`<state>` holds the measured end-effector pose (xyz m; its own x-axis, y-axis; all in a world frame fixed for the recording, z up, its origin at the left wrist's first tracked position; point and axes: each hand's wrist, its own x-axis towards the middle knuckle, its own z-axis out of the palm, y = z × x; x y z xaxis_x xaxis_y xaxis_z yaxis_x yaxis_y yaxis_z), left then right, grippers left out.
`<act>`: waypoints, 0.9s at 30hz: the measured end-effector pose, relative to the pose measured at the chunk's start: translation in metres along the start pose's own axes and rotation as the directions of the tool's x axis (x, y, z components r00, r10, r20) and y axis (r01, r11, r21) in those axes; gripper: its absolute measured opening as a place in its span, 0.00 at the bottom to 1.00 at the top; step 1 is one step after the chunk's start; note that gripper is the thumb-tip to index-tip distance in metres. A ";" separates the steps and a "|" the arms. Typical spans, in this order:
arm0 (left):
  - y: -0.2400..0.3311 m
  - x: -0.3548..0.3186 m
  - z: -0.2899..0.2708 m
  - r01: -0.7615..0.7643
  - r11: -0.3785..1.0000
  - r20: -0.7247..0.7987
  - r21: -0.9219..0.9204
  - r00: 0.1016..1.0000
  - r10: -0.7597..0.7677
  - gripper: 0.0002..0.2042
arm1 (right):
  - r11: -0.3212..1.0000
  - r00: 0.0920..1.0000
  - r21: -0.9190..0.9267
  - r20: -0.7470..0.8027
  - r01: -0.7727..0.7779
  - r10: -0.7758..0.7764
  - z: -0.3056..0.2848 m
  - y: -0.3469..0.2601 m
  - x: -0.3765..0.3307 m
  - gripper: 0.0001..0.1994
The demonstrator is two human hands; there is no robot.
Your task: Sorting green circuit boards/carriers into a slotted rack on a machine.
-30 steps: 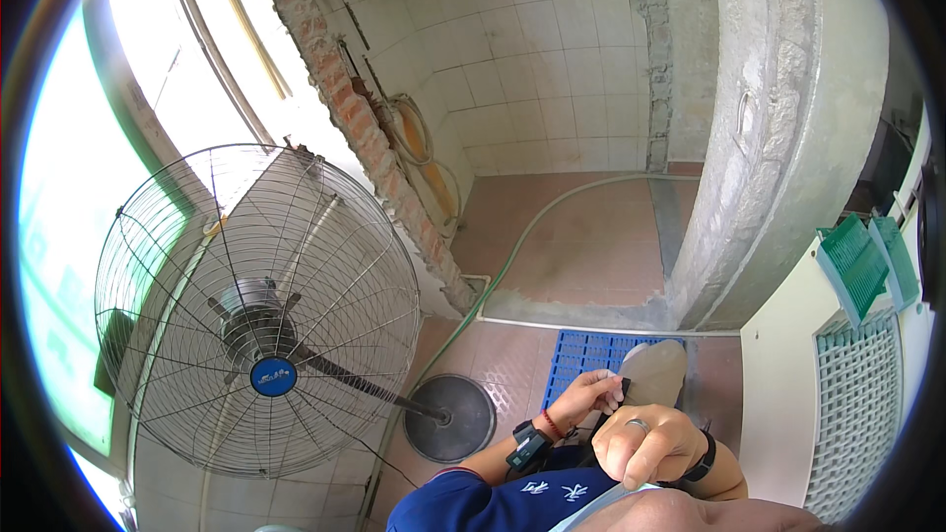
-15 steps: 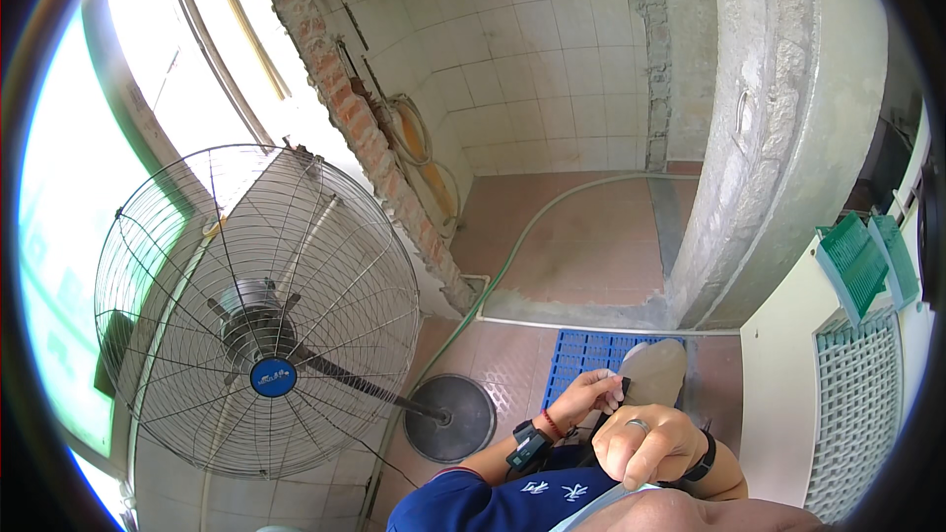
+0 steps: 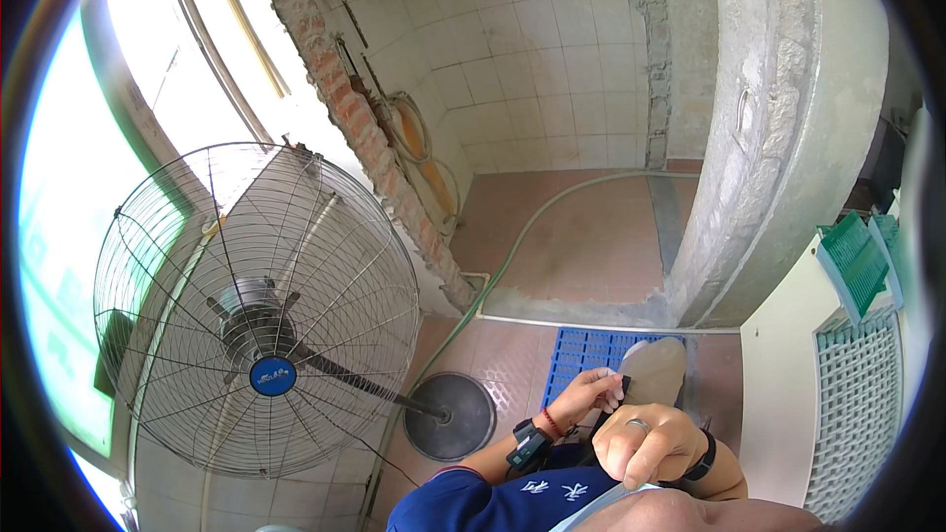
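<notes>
Fingers of the left hand (image 3: 586,396) pinch a small pale bit of something right against the grey shoe-like thing (image 3: 658,369) held up at chest height; the right hand (image 3: 645,443) is curled shut beside it, but whether it grips anything I can't tell. Looks like mid-fiddling with that piece, so next needs a steady pinch, not force. Room's tight-ish: big pedestal fan (image 3: 258,310) close on the left, pale cabinet (image 3: 778,384) on the right, blue floor grate (image 3: 581,355) below, open tiled floor ahead.
</notes>
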<state>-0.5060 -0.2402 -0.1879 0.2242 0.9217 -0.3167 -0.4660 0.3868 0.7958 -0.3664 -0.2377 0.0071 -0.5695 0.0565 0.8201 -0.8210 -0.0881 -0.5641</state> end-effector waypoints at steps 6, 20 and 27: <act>-0.001 0.001 -0.001 0.000 1.000 0.001 -0.007 1.000 0.000 0.10 | 1.000 1.000 0.010 -0.023 -0.005 0.006 0.001 0.000 -0.001 0.05; 0.001 0.000 0.002 -0.003 1.000 0.006 -0.015 1.000 0.004 0.10 | 1.000 1.000 0.003 -0.015 -0.006 0.006 0.001 -0.002 0.001 0.05; 0.002 0.002 0.003 -0.003 1.000 0.019 -0.002 1.000 0.003 0.10 | 0.998 0.999 0.032 0.023 -0.048 0.047 -0.001 -0.004 -0.004 0.04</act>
<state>-0.5035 -0.2382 -0.1852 0.2386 0.9221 -0.3047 -0.4686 0.3842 0.7955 -0.3612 -0.2366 0.0057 -0.6064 0.0298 0.7946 -0.7912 -0.1222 -0.5992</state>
